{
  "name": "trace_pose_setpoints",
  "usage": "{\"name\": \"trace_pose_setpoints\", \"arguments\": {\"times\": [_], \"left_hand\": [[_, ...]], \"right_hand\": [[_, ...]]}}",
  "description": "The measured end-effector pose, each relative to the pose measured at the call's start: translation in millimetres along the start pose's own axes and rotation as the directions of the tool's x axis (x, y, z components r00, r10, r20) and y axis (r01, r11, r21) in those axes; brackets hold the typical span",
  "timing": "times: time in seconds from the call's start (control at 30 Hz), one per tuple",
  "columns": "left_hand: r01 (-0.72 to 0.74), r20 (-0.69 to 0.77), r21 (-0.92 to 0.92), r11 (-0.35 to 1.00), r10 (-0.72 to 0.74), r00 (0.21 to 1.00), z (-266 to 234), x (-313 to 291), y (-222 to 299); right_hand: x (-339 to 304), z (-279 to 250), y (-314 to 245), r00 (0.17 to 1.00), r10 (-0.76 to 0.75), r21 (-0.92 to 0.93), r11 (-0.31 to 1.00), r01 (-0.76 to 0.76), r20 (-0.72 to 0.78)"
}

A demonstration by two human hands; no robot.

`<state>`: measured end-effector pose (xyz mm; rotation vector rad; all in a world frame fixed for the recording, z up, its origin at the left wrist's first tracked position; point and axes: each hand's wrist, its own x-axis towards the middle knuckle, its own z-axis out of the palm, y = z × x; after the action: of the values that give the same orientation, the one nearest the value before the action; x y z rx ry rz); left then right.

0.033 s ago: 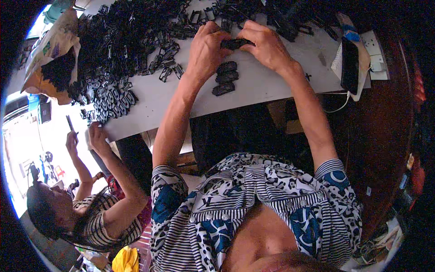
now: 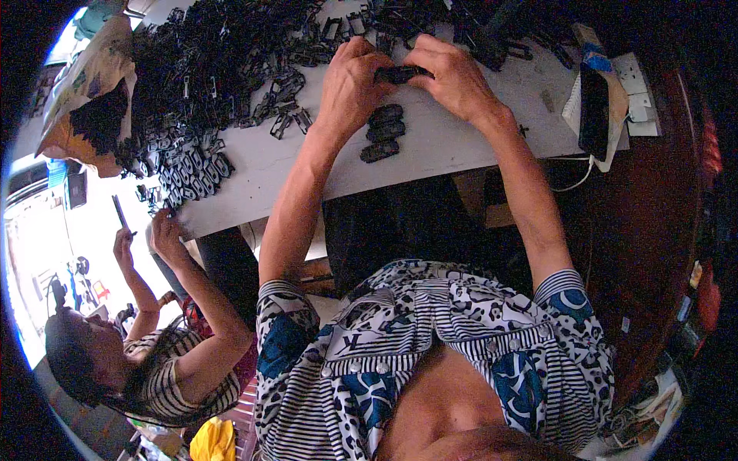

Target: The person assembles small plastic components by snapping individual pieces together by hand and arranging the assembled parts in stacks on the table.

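Observation:
Over the far part of the white table (image 2: 269, 165), my left hand (image 2: 352, 83) and my right hand (image 2: 452, 81) face each other with bent fingers. Between them they grip a small, dark, oblong plastic piece (image 2: 400, 74), one end in each hand. Fingers partly cover it, so its exact kind does not show. Just below my hands, similar black oblong pieces (image 2: 383, 131) lie in a short column on the tabletop. Loose black frame-like parts (image 2: 332, 29) lie just beyond my left hand.
A large heap of black plastic parts (image 2: 223, 61) covers the table's far left, beside an opened sack (image 2: 88, 115). A co-worker's hands (image 2: 165, 234) work at the left corner. At the right lie a black phone (image 2: 593, 115) with a white cable and a power strip (image 2: 634, 88).
My hands and the piece between them stay in place. At the left, the co-worker's hands have shifted very slightly.

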<state>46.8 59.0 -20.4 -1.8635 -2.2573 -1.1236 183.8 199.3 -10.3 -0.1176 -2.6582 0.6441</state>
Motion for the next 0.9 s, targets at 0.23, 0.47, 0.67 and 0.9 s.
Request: {"name": "trace_pose_setpoints", "arguments": {"times": [0.23,0.47,0.67,0.9], "left_hand": [[-0.02,0.016,0.02,1.0,0.02,1.0,0,3,-2],[0.027,0.041,0.06,0.998,-0.029,0.999,-5,-1,-5],[0.008,0.032,0.047,0.999,-0.01,0.999,-4,-2,-7],[0.001,0.016,0.001,1.0,-0.001,1.0,-5,-1,-5]], "right_hand": [[-21,-22,-11,0.951,0.269,-0.175,0.94,-0.294,-0.152],[-32,-41,12,1.0,0.03,-0.173,0.984,-0.029,0.001],[-26,-45,16,0.993,-0.021,-0.215,0.976,0.045,0.113],[-25,-34,13,0.992,-0.104,-0.115,0.987,0.111,0.065]]}}
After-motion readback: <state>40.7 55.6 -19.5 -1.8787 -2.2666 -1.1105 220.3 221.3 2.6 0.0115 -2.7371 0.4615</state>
